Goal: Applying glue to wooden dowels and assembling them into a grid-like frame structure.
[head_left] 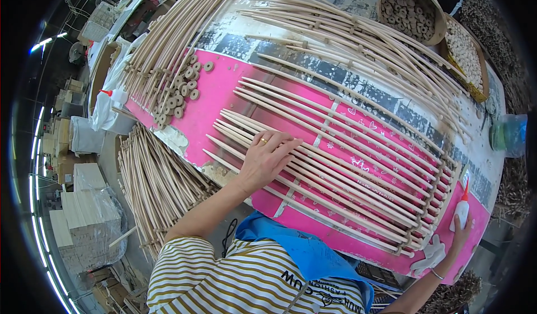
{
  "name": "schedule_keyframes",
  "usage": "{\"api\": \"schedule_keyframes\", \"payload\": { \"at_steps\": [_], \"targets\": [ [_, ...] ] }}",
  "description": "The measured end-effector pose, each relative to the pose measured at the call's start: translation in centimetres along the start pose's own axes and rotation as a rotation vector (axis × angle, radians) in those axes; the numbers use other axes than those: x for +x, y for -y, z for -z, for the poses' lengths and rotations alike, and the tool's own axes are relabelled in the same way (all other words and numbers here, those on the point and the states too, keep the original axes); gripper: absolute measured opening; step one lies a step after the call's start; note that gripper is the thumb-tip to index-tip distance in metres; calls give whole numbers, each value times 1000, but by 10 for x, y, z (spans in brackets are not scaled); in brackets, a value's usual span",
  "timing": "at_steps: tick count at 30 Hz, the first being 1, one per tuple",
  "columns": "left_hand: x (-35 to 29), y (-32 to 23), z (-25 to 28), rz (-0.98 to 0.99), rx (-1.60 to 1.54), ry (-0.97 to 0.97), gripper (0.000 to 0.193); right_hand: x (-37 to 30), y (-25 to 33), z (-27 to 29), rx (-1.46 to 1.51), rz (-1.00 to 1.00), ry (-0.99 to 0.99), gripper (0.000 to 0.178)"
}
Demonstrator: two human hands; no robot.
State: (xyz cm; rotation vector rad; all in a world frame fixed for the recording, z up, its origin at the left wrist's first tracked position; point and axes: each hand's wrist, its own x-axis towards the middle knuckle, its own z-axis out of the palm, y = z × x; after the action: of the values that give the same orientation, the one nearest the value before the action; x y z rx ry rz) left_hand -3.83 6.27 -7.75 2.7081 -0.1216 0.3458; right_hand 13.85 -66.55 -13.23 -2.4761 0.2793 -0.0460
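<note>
Long, thin wooden rods (363,163) lie side by side on a pink sheet (224,84), with brown rings fitted near their right ends. My left hand (267,160) rests across the rods toward their left ends, fingers stretched over them. Under and beside it several rods are bunched closer together. At the right edge of the sheet my right hand (460,235) is closed round a white glue bottle (460,210), its red nozzle pointing up. A pale glove (429,256) lies beside that hand.
Loose brown rings (179,95) are heaped at the sheet's left. More rods (173,40) are piled at the far left and far side. A bucket of rings (411,14) and a box of small pale pieces (464,51) stand far right. A rod bundle (156,185) sits left of the table.
</note>
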Motion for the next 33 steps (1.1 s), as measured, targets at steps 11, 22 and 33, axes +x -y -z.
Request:
{"api": "schedule_keyframes", "payload": {
  "at_steps": [11, 22, 33],
  "targets": [
    [92, 15, -54, -22, 126, -39, 72, -42, 30, 10, 370, -223, -74, 64],
    [160, 47, -88, -91, 214, 71, 62, -112, 91, -2, 1087, -143, -180, 60],
    [149, 36, -83, -115, 120, 14, 59, -113, 202, -55, 1192, -35, 182, 74]
  ]
}}
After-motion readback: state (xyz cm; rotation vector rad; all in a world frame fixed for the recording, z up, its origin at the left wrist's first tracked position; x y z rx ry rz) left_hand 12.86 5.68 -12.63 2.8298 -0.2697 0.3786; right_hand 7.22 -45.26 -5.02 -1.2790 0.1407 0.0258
